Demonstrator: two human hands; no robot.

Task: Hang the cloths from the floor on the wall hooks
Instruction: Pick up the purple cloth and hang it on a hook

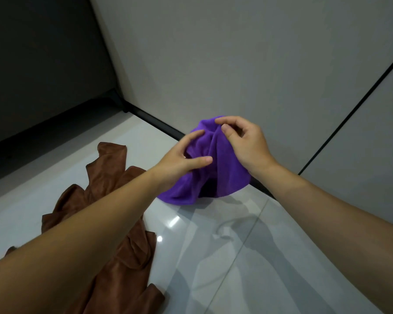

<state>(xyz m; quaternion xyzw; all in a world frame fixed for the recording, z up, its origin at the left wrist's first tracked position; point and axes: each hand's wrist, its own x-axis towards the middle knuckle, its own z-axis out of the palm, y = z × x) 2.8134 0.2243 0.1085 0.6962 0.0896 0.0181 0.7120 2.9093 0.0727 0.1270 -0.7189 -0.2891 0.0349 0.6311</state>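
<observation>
Nearest, left forearm reaches in from near left, passing over brown cloth (114,279) lying crumpled on glossy tiled floor (236,257). Far left, dark panel (43,64). At centre, left hand (182,159) has fingers curled into side of purple cloth (213,177), gripping fold. Cloth bunched, held between both hands, just before black skirting (159,123) at foot of pale wall (236,53); whether its lower edge touches floor, cannot tell. Just right, right hand (245,143) pinches cloth's top between thumb and fingers. Near right, right forearm enters.
</observation>
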